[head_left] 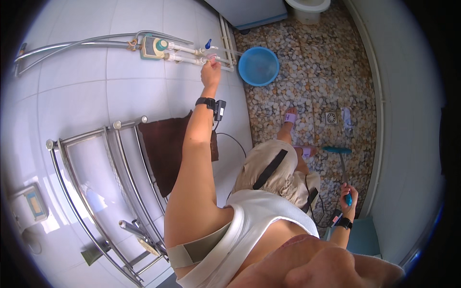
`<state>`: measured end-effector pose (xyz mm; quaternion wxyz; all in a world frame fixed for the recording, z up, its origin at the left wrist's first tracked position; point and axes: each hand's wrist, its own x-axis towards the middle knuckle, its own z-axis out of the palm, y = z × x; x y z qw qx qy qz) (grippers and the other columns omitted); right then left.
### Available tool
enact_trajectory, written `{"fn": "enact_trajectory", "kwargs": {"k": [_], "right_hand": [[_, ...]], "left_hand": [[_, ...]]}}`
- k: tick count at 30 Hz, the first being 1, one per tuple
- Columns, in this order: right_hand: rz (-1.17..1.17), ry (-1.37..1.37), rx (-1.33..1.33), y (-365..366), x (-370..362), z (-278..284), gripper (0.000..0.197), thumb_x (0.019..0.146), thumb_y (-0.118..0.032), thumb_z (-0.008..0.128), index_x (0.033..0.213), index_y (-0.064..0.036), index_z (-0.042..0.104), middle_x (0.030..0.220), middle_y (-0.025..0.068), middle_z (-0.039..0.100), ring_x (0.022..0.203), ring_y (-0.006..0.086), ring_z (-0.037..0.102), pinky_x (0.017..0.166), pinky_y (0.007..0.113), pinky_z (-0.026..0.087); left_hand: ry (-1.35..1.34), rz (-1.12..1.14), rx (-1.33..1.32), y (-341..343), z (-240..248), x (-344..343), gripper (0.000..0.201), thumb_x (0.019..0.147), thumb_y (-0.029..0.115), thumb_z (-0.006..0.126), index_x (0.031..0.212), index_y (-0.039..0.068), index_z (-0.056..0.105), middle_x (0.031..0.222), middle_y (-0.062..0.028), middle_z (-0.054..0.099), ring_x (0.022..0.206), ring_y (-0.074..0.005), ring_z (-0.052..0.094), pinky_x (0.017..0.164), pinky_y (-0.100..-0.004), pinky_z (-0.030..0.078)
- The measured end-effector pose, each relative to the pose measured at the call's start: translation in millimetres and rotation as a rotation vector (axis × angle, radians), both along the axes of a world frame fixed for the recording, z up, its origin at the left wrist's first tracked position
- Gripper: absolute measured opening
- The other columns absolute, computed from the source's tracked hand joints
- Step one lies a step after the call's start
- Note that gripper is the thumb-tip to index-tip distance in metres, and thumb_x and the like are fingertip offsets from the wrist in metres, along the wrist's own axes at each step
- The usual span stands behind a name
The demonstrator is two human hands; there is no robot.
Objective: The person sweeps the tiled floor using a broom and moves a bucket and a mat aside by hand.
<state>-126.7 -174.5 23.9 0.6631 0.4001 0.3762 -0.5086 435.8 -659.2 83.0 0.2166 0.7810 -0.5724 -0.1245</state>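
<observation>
My left hand (pixel 210 73) reaches out to the white wall pipes, its fingers closed around a small valve handle that they mostly hide. Just beyond it stands a blue-handled valve (pixel 208 44). A blue plastic basin (pixel 241 77) with water in it sits on the floor to the right of the pipes. Low at my right side, my right hand (pixel 349 196) is wrapped round the teal grip of a long-handled cleaning tool (pixel 343 167). Its grey shaft leads to a narrow teal head near the floor; whether that is a brush or a squeegee is unclear.
Pebble-patterned flooring (pixel 307 86) has a square drain (pixel 331 118) with a whitish cloth (pixel 346 118) beside it. A metal towel rack (pixel 110 168) holding a brown towel (pixel 165 149) juts from the left wall. A white container (pixel 308 6) stands at the far end.
</observation>
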Motion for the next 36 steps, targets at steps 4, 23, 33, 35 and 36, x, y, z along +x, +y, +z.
{"fn": "enact_trajectory", "kwargs": {"k": [4, 23, 33, 35, 36], "right_hand": [[0.132, 0.160, 0.155, -45.8, 19.4, 17.2, 0.020, 0.087, -0.010, 0.049, 0.100, 0.0057, 0.050, 0.088, 0.0089, 0.059, 0.062, 0.0081, 0.056, 0.048, 0.018, 0.050], [0.273, 0.328, 0.355, -153.0, 31.5, -11.8, 0.018, 0.086, -0.005, 0.047, 0.103, 0.0016, 0.049, 0.089, 0.0035, 0.056, 0.060, 0.0025, 0.046, 0.045, 0.012, 0.039], [0.262, 0.369, 0.312, -137.0, 29.1, -25.7, 0.018, 0.084, -0.003, 0.049, 0.102, -0.0001, 0.046, 0.091, 0.0056, 0.057, 0.058, 0.0051, 0.046, 0.045, 0.016, 0.040], [0.164, 0.324, 0.385, -135.1, 32.0, -31.7, 0.018, 0.086, -0.009, 0.050, 0.102, -0.0010, 0.046, 0.083, 0.0038, 0.054, 0.057, 0.0048, 0.046, 0.044, 0.016, 0.041], [0.096, 0.242, 0.341, -131.8, 34.2, -39.6, 0.017, 0.087, -0.010, 0.049, 0.101, -0.0015, 0.046, 0.080, 0.0028, 0.053, 0.056, 0.0047, 0.046, 0.043, 0.016, 0.040]], "left_hand": [[-0.217, 0.009, 0.072, -61.2, -22.5, 63.5, 0.031, 0.077, 0.024, 0.064, 0.105, 0.011, 0.062, 0.094, -0.0100, 0.065, 0.089, -0.0283, 0.062, 0.075, -0.0381, 0.049], [-0.613, -0.447, 0.331, -230.9, -153.0, 105.8, 0.040, 0.074, 0.010, 0.064, 0.113, 0.010, 0.057, 0.104, -0.0137, 0.062, 0.096, -0.0314, 0.059, 0.082, -0.0391, 0.047], [-0.736, -0.622, 0.752, -229.8, -133.4, 67.2, 0.045, 0.073, -0.003, 0.049, 0.116, 0.005, 0.055, 0.109, -0.0166, 0.059, 0.102, -0.0319, 0.056, 0.086, -0.0371, 0.044], [-0.905, -0.834, 0.574, -214.6, -139.0, 64.7, 0.045, 0.075, 0.002, 0.051, 0.120, 0.005, 0.051, 0.117, -0.0189, 0.054, 0.109, -0.0342, 0.051, 0.092, -0.0389, 0.040], [-0.988, -0.937, 0.477, -208.5, -139.7, 63.0, 0.046, 0.077, 0.005, 0.053, 0.122, 0.005, 0.049, 0.121, -0.0201, 0.051, 0.112, -0.0353, 0.048, 0.094, -0.0398, 0.038]]}}
